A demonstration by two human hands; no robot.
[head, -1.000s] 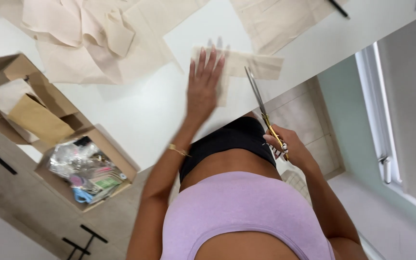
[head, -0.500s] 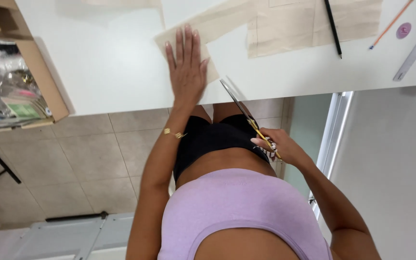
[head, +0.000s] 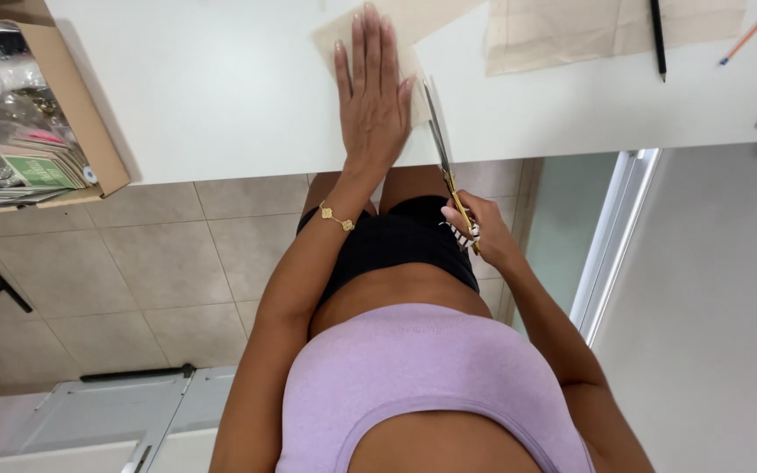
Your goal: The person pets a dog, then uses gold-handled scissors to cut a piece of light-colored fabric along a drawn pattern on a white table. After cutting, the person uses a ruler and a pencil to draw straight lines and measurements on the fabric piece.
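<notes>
At table edge (head: 221, 166): right hand (head: 475, 228) fingers grip scissors (head: 442, 149), blades pointing away; left hand (head: 374, 88) flat on paper (head: 330, 39).

Left hand (head: 371, 88) pressed flat, palm down, fingers straight and held close together, thumb angled out to the side. Left arm extended forward from the shoulder, nearly straight at the elbow, a thin gold bracelet (head: 336, 217) at the wrist. Right hand (head: 477, 229) held lower and nearer the body, fingers curled in a closed grip around gold scissor handles, knuckles facing up. Right elbow bent, forearm angling in from the right side. Both arms bare. Torso in a lilac top and dark shorts, seen from directly above.
</notes>
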